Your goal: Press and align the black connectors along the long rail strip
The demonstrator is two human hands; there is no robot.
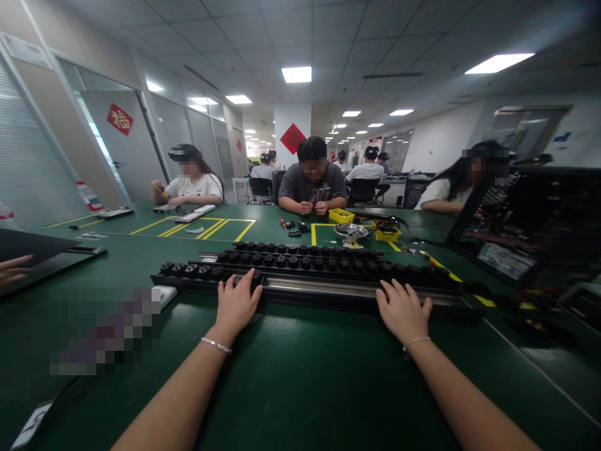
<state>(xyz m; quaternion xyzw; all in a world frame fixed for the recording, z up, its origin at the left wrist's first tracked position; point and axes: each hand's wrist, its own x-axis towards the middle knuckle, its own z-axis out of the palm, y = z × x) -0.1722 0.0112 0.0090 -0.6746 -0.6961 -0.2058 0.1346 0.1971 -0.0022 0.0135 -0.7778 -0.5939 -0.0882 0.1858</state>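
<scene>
Both hands lie flat and open on the near edge of a long black rack (pixel 300 282), left hand (pixel 236 305) and right hand (pixel 402 311) far apart, likely to keep it steady on the green surface (pixel 300 376). A metal bowl (pixel 350 232) sits beyond.
</scene>
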